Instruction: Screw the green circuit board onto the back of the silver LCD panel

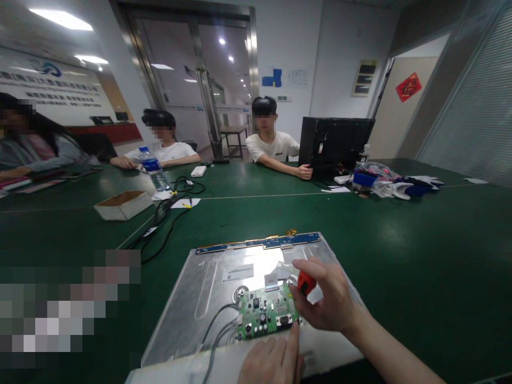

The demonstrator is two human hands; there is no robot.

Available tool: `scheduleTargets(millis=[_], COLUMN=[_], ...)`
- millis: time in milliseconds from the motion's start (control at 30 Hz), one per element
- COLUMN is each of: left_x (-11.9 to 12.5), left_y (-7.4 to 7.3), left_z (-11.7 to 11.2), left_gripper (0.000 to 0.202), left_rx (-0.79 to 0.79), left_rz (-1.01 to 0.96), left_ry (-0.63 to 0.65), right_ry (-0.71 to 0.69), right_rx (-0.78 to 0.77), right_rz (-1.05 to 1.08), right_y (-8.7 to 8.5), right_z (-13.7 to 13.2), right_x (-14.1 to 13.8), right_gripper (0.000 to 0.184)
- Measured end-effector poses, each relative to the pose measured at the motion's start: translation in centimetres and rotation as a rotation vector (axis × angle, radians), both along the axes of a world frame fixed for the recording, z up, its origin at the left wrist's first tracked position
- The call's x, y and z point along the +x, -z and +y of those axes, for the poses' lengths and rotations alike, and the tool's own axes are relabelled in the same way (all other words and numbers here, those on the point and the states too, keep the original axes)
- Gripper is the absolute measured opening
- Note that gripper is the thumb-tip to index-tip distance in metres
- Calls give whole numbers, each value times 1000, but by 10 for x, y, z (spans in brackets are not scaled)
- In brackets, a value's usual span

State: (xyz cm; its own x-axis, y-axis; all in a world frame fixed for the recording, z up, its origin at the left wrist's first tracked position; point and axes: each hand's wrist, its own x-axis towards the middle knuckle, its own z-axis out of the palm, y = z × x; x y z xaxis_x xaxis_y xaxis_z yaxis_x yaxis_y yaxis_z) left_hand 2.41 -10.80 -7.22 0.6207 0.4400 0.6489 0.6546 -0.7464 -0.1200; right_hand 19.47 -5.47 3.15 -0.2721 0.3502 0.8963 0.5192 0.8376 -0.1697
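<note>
A bare metal display panel (208, 304) lies face down on the green table, with a green circuit board (264, 309) on its back. My right hand (328, 298) is above the board's right side, its fingers and thumb closed around the red handle of a screwdriver (306, 284); the shaft is hidden. At the board's lower edge, my left hand (268, 360) lies with its fingers stretched out, the index finger by the lower right corner. Dark cables (218, 333) leave the board on the left. Along the panel's far edge runs a narrow blue circuit strip (260, 244).
Black cables (164, 218) and an open cardboard box (124, 205) lie to the left, near a water bottle (154, 169). Across the table, one person's hand (304, 172) touches a black monitor (336, 144). Bags and gloves (396, 184) are piled at right. Two more people sit at far left.
</note>
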Motion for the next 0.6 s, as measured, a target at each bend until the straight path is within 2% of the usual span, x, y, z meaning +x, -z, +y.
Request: scheduleTargets(millis=[167,400,600], left_x=[-1,-1,0], left_y=[3,2,-3], left_z=[1,1,1], left_gripper=[36,35,38], left_rx=[-11,2,9], left_rz=[1,9,-13], left_ry=[4,4,1], right_ry=[11,-61,-26], right_rx=[-9,-53,-13], right_rz=[-17,-27,-11], right_y=[-1,-4,-4], right_z=[0,-1,-2], right_x=[1,4,2], right_gripper=[32,45,40])
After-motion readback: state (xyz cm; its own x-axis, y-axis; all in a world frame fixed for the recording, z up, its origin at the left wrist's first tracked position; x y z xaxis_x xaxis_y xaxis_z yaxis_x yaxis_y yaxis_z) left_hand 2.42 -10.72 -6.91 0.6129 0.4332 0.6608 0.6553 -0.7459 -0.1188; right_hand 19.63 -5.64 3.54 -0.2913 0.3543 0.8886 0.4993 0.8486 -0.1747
